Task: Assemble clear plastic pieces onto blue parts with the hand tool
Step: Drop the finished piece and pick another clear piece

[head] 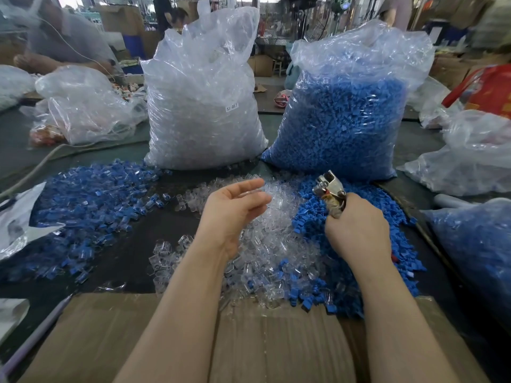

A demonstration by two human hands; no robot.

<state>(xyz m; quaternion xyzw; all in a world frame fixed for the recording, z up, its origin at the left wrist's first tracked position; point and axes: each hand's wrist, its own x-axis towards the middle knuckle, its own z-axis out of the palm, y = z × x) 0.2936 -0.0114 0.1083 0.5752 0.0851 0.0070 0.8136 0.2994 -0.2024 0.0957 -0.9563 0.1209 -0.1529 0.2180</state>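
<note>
Two bare hands are seen above a dark table (132,252); the left hand (235,214) is held palm-up over the heap of clear plastic pieces (276,244), its fingers straight and relaxed, so its grip is apart and nothing is held in it; the right hand (356,230) is curled round the handle of the hand tool (330,190), so its grip is clamped on that tool, whose metal head is pointed up and away; whether the tool's head holds a piece cannot be told. Loose blue parts (312,214) are piled just beside the clear pieces, to the right, and the two heaps are mixed where they meet near the cardboard box (171,341) at the near edge. A spread of blue parts with clear pieces fitted on them (91,208) is laid out to the left, well apart from the hands. Behind the heaps, a tall bag of clear pieces (201,106) is stood upright, marked with a small white label; a bag of blue parts (345,117) is stood just beside it on the right. Another bag with blue contents (475,244) is lain at the right edge; further crumpled plastic bags are seen at both sides. A person in a grey top (63,37) is seated at the far left.
</note>
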